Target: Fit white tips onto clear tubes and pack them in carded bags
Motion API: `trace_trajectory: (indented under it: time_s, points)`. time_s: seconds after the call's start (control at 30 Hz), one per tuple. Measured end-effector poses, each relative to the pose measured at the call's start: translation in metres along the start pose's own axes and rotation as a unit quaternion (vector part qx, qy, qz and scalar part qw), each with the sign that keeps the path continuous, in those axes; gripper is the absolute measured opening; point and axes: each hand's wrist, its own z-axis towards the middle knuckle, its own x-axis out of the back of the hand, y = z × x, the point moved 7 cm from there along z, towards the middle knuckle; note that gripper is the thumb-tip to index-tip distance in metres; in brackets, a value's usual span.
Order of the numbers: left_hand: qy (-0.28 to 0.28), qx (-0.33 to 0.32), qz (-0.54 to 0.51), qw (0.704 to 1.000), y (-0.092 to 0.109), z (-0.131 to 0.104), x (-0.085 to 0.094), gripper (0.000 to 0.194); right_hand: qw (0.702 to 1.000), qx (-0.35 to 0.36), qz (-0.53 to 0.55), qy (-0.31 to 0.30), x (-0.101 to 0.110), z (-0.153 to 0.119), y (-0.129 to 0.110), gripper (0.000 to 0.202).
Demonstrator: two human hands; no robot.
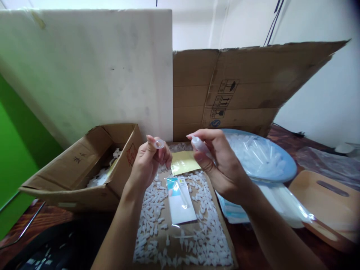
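Observation:
Between thumb and fingers my left hand (152,161) pinches a clear plastic tube (159,144), its round open end facing me. My right hand (225,165) is closed around a whitish, narrow-tipped plastic piece (199,143), held apart from the tube at about the same height. Below both hands, a clear packet with a white and blue card (181,210) lies on a cardboard sheet (176,245). A yellow paper slip (184,162) sits just behind it. Many small white plastic tips (153,204) are spread around the packet.
An open cardboard box (70,168) with white pieces inside stands at left. At right, a blue basin (291,167) holds clear tubes, above stacked plastic bags (277,202). A tan tray (317,183) lies farther right. A large cardboard panel (194,90) rises behind.

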Motion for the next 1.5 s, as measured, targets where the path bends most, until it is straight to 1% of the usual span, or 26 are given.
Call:
trace_trajectory:
  time_s: [0.07,0.1,0.2,0.3,0.37,0.43,0.5,0.63,0.77,0.9,1.0,1.13,1.27,1.37,1.43,1.5]
  points:
    - [0.016,-0.026,0.089,0.996,0.008,-0.002,0.007,0.054,1.000,-0.011,-0.009,-0.018,-0.001,0.001,0.001,0.020]
    - [0.018,-0.044,0.145,0.988,0.015,-0.003,0.009,0.053,0.999,-0.017,-0.007,-0.031,-0.002,0.002,0.002,0.021]
    - [0.002,-0.108,0.305,0.946,0.037,-0.007,0.008,0.051,0.998,-0.034,0.012,-0.054,-0.005,0.004,0.006,0.024]
    - [-0.013,-0.168,0.384,0.908,0.055,-0.010,0.003,0.044,0.997,-0.051,0.029,-0.054,-0.007,0.006,0.010,0.023]
    - [-0.014,-0.188,0.412,0.891,0.060,-0.010,0.002,0.034,0.996,-0.052,0.043,-0.061,-0.010,0.007,0.010,0.026]
    - [-0.015,-0.205,0.434,0.877,0.062,-0.011,0.001,0.019,0.995,-0.051,0.051,-0.066,-0.011,0.008,0.009,0.027]
    - [-0.021,-0.223,0.449,0.865,0.063,-0.012,0.000,0.009,0.995,-0.056,0.049,-0.063,-0.012,0.008,0.010,0.026]
    - [-0.040,-0.257,0.474,0.841,0.064,-0.015,-0.002,0.012,0.993,-0.081,0.061,-0.065,-0.011,0.008,0.013,0.027]
    - [-0.033,-0.289,0.488,0.823,0.070,-0.018,-0.005,0.012,0.992,-0.093,0.065,-0.056,-0.010,0.006,0.016,0.021]
    - [-0.027,-0.281,0.496,0.821,0.071,-0.018,-0.006,0.009,0.994,-0.092,0.051,-0.024,-0.008,0.005,0.019,0.016]
    - [-0.024,-0.279,0.499,0.820,0.070,-0.017,-0.007,0.008,0.992,-0.111,0.056,-0.008,-0.007,0.004,0.023,0.018]
    - [-0.023,-0.286,0.506,0.814,0.068,-0.017,-0.009,0.010,0.992,-0.113,0.045,-0.017,-0.008,0.007,0.021,0.023]
    - [-0.030,-0.291,0.523,0.801,0.066,-0.018,-0.014,0.011,0.993,-0.104,0.045,-0.036,-0.010,0.010,0.018,0.019]
    - [-0.040,-0.302,0.529,0.792,0.065,-0.018,-0.019,0.009,0.993,-0.104,0.041,-0.034,-0.011,0.010,0.019,0.018]
    - [-0.042,-0.299,0.525,0.796,0.065,-0.018,-0.021,0.008,0.994,-0.097,0.036,-0.024,-0.010,0.010,0.019,0.018]
    - [-0.038,-0.284,0.514,0.809,0.064,-0.017,-0.020,0.012,0.995,-0.090,0.041,-0.017,-0.010,0.010,0.018,0.017]
